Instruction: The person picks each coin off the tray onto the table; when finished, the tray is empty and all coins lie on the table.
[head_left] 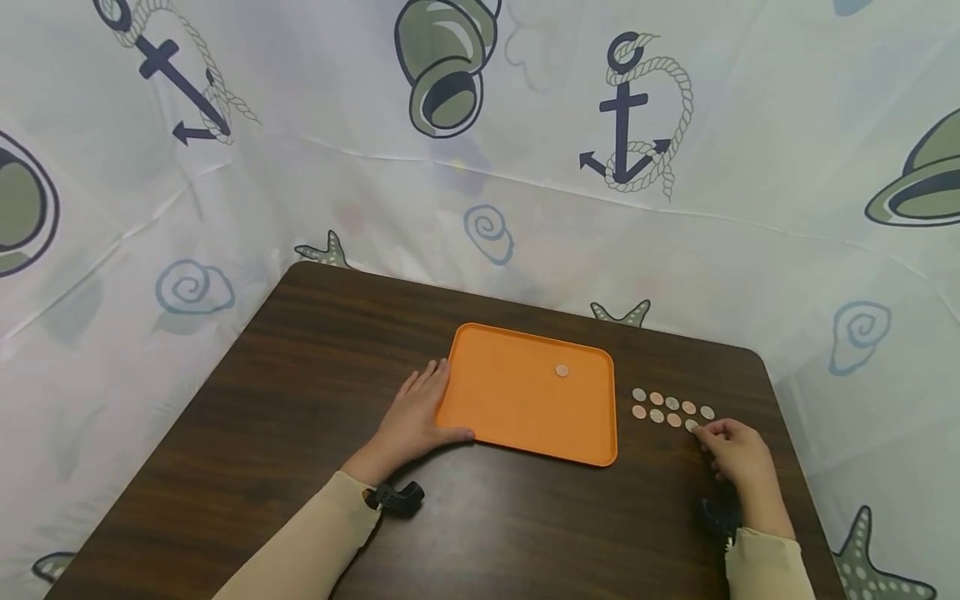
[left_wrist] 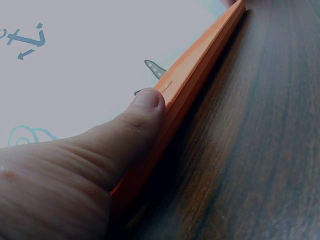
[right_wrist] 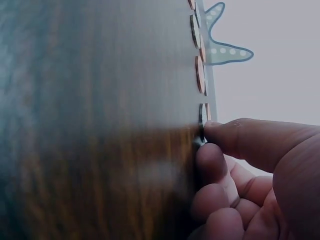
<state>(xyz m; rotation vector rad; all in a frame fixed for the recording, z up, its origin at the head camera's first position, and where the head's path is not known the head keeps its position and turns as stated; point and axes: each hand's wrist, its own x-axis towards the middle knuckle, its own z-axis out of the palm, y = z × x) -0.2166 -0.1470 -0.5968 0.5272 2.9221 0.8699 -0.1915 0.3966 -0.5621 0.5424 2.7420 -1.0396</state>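
The left hand [head_left: 416, 417] rests at the near left corner of an orange tray [head_left: 517, 392], fingers straight along its side. Its thumb [left_wrist: 145, 107] lies against the tray's front rim. One small coin [head_left: 562, 371] lies toward the back right of the tray. To the tray's right, copper and silver coins alternate in two rows on the table. At the right end of the front row, the right hand [head_left: 738, 454] has thumb and fingertip at a silver coin [head_left: 691, 425], pinching its edge. In the right wrist view that coin [right_wrist: 202, 117] lies nearly edge-on.
A dark wood-grain table [head_left: 300, 400] carries the tray and coins. Behind it hangs a pale curtain [head_left: 360, 100] printed with anchors, shells and starfish. A black wrist device [head_left: 401, 500] sits on the left wrist, with a cord running along the sleeve.
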